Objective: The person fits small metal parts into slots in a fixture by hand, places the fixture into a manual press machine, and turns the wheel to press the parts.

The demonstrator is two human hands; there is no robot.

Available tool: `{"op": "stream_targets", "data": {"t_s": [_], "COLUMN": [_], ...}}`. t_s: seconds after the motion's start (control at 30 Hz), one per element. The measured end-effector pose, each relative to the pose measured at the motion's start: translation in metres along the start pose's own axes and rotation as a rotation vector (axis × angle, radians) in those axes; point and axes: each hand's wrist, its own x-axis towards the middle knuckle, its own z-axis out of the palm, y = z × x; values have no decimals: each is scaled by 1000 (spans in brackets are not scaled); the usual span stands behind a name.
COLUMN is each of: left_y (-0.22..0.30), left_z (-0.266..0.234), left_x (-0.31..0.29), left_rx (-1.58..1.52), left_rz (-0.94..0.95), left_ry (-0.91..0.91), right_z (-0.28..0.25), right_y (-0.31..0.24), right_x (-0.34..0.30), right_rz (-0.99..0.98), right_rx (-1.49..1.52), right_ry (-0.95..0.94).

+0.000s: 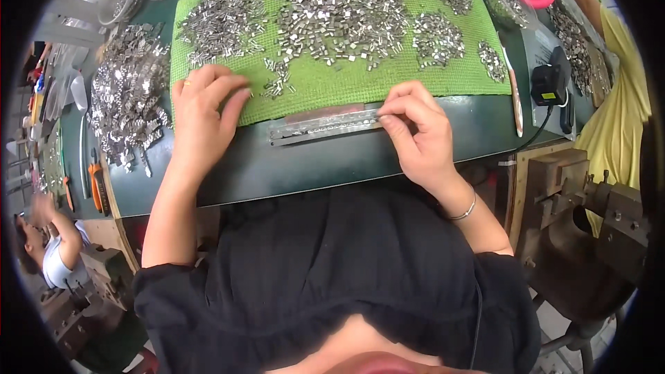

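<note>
My right hand is closed in a pinch at the right end of a narrow metal channel with a row of small metal pieces along it. What sits between those fingertips is too small to name. The channel lies along the near edge of a green textured mat. Over the mat's left part, my left hand has curled fingers, thumb and forefinger close together; whatever is at their tips cannot be made out. Beside it lies a small cluster of metal pieces, below a pile of short metal tubes.
More small metal parts are heaped across the mat. A large pile of linked metal pieces and orange-handled pliers lie left. A white-handled tool, black adapter and plastic tub are right. Other people sit both sides.
</note>
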Motion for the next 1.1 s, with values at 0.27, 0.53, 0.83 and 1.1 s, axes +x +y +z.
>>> {"op": "stream_targets", "data": {"t_s": [0.27,0.53,0.83,1.1], "left_y": [8,62,75,70], "left_z": [3,2,12,2], "left_x": [-3,-4,-13,-13], "left_rx": [96,-437,-365,-243], "left_rz": [-9,65,71,230], "left_ry": [-26,-102,-126,-70], "right_z": [3,-4,-11,-10], "right_y": [2,-13,-6,-7], "right_x": [0,4,-1,3], "right_rz": [-37,80,33,-22], "right_rx": [-60,-93,-20,-54], "right_ry": [20,-35,-82,-106]}}
